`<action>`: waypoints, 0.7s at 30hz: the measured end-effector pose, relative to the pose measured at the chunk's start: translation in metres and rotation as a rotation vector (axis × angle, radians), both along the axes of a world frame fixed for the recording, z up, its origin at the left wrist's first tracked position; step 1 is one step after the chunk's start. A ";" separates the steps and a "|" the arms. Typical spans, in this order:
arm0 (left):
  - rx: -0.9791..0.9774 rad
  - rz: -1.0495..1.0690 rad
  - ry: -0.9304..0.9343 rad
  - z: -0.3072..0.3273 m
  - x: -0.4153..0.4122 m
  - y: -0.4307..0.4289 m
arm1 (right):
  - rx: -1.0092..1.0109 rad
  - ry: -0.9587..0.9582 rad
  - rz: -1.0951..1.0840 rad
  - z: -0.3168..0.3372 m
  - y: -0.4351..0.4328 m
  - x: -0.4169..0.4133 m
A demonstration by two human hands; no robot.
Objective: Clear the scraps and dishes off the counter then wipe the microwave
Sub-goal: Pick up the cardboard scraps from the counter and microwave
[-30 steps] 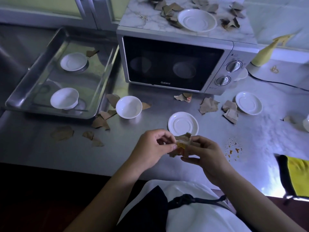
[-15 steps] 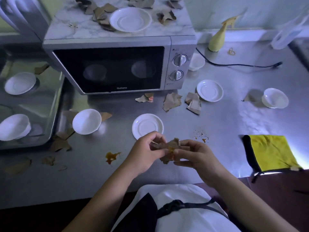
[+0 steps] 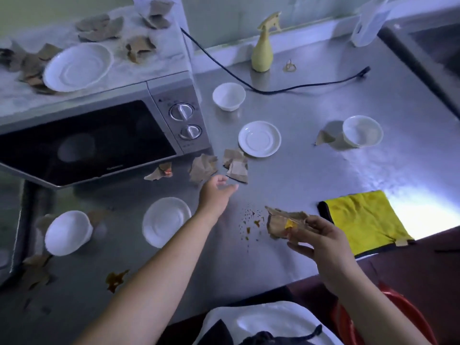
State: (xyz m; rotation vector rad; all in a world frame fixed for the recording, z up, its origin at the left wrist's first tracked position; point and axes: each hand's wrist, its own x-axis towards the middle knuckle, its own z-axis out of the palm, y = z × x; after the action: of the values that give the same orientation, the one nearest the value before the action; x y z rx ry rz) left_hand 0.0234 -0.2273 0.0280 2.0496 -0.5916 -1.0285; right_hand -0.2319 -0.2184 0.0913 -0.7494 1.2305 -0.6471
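My right hand (image 3: 315,239) grips a bundle of brown paper scraps (image 3: 282,221) above the steel counter (image 3: 311,170). My left hand (image 3: 216,192) stretches forward with relaxed fingers, just short of a crumpled scrap (image 3: 201,168) and a folded scrap (image 3: 236,166) in front of the microwave (image 3: 99,135). A saucer (image 3: 77,67) and several scraps (image 3: 139,47) lie on the microwave's top. More white dishes stand on the counter: a saucer (image 3: 165,221), a second saucer (image 3: 259,138), a bowl (image 3: 67,232), a small bowl (image 3: 228,96) and a far bowl (image 3: 362,130).
A yellow cloth (image 3: 363,220) lies at the counter's front right edge. A yellow spray bottle (image 3: 262,49) and a black power cord (image 3: 286,89) are at the back. Brown sauce stains (image 3: 251,222) spot the counter. A red bin (image 3: 388,317) shows below right.
The hands have separated: my left hand let go of the scrap bundle and reached forward toward the scraps by the microwave. My right hand kept the bundle and drew right. The view swung right.
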 end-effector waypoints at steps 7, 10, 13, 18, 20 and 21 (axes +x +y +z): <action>0.230 0.071 -0.293 -0.049 -0.012 -0.067 | 0.006 0.021 -0.071 -0.017 -0.040 -0.051; 0.265 0.117 -0.362 -0.057 -0.014 -0.077 | -0.012 0.016 -0.060 -0.015 -0.054 -0.061; 0.241 0.212 -0.382 -0.056 -0.015 -0.079 | -0.015 -0.004 -0.040 -0.014 -0.067 -0.068; 0.028 0.388 -0.162 -0.026 -0.026 -0.053 | 0.025 -0.050 0.011 -0.013 -0.080 -0.067; -0.077 0.394 -0.121 -0.001 -0.037 -0.035 | 0.054 -0.061 0.057 -0.014 -0.083 -0.062; -0.122 0.362 -0.131 0.013 -0.044 -0.025 | 0.076 -0.061 0.082 -0.015 -0.084 -0.059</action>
State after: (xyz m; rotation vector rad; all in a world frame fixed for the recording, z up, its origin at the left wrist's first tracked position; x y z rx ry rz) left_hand -0.0207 -0.2521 0.0407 2.0295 -0.3218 -0.6355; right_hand -0.2906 -0.3029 0.0762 -0.7081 1.1567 -0.5495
